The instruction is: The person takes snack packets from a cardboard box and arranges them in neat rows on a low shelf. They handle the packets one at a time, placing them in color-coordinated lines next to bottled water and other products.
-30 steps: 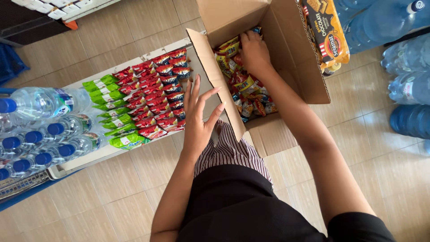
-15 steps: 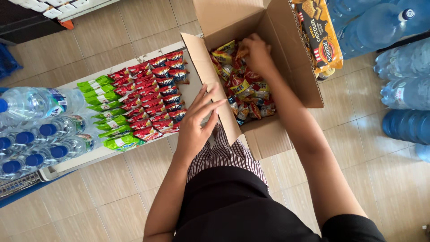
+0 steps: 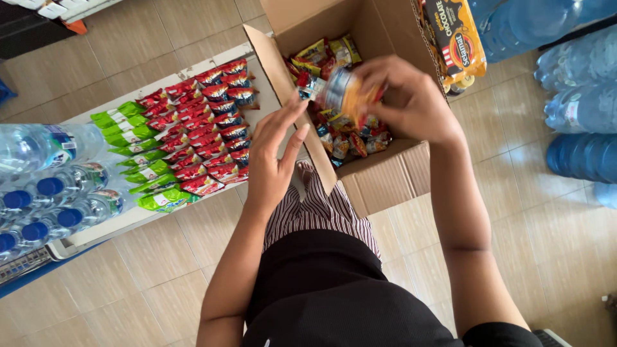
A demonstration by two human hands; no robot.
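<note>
My right hand (image 3: 411,99) is lifted above an open cardboard box (image 3: 385,177) and is closed around a bundle of small snack packets (image 3: 334,90). More colourful snack packets (image 3: 344,141) fill the bottom of the box. My left hand (image 3: 273,157) is open, fingers spread, with its fingertips reaching the near end of the bundle beside the box's left flap. Left of it, rows of red snack packets (image 3: 205,138) and green snack packets (image 3: 132,157) lie on a low white shelf (image 3: 116,222).
Small water bottles with blue caps (image 3: 45,193) stand at the shelf's left end. Large blue water jugs (image 3: 581,109) line the right side. A dark and orange biscuit pack (image 3: 459,38) leans by the box's far right wall. The floor is beige tile.
My right hand has come up out of the box with a bundle of packets. My left hand has risen from the box flap to meet the bundle.
</note>
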